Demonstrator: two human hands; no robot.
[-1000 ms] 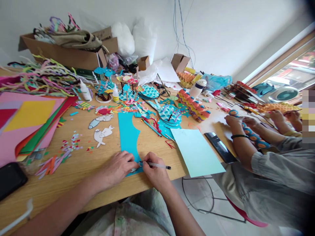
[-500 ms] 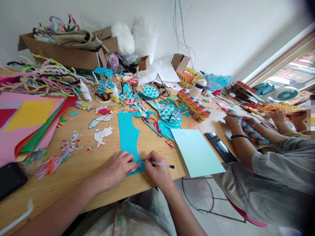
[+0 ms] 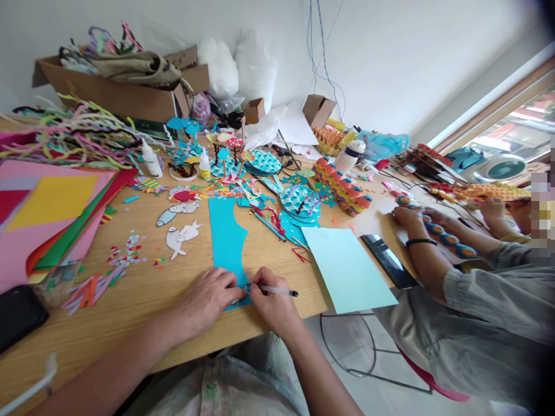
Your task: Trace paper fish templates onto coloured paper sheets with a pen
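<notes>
A blue paper sheet [image 3: 228,231] with a curved cut-out edge lies in front of me. My left hand [image 3: 214,293] bears down on its near end, fingers bent and close together, holding a small white paper fish cutout [image 3: 236,301] against it. Most of that cutout is hidden under the fingertips. Pinched in my right hand [image 3: 271,297] is a pen [image 3: 280,290] with a clear barrel and black end; its tip meets the blue sheet beside the cutout. More paper fish cutouts [image 3: 177,238] lie farther left.
Coloured sheets [image 3: 52,202] and a black phone [image 3: 21,318] are at left. Pale green paper [image 3: 347,268] and another phone [image 3: 388,260] lie at right. Paper scraps, glue bottles [image 3: 151,159] and blue crafts [image 3: 299,201] stand behind. Another person's hands [image 3: 407,216] hold a blue-orange strip.
My right hand and the pen have shifted slightly left, nearer my left fingertips. My left hand stays almost where it was, pressing on the sheet.
</notes>
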